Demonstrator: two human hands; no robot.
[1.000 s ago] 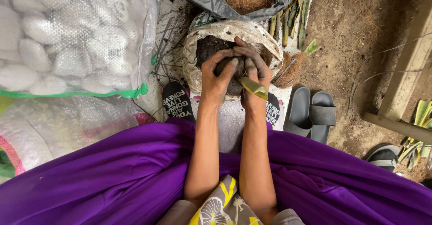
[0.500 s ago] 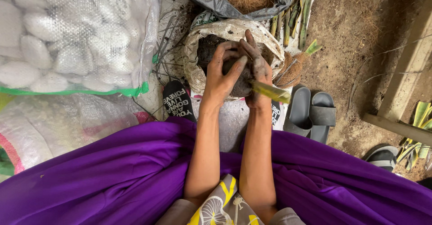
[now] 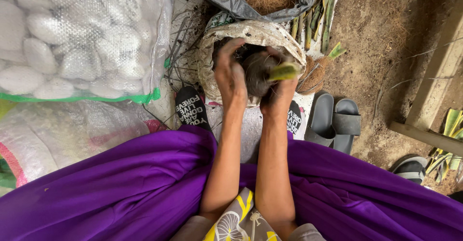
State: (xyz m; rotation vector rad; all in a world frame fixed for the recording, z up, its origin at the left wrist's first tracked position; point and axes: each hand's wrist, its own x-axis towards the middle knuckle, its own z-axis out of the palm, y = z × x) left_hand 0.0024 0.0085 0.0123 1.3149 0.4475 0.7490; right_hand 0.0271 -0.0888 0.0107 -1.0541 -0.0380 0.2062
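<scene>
Since half a second ago both our hands have shifted slightly toward twelve o'clock, deeper over the mouth of the white woven sack (image 3: 212,77), and the green stalk piece (image 3: 284,70) now juts out toward three o'clock instead of hanging down at the wrist.

Much is hard to make out. What fills the sack is hidden in shadow behind our fingers. The dark fibrous clump (image 3: 258,72) is blurred, and we cannot tell whether it is soil, roots or husk. Our forearms are cut off at six o'clock by purple cloth (image 3: 120,188). Two dark toe tips with white lettering peek out beside the arms.

That clump sits between the two hands, just over the sack's opening: at three o'clock of our left hand (image 3: 230,74) and at eleven o'clock of our right hand (image 3: 279,89).

Our left hand is half closed, fingers curled over the clump's left side and touching it. Our right hand cups the clump from below and the right, fingers bent around it, with the green stalk piece pinched against it at the fingertips.

At three o'clock of the sack lie grey slippers (image 3: 333,123) on bare earth; at nine o'clock a clear bag of white stones (image 3: 72,43).
</scene>
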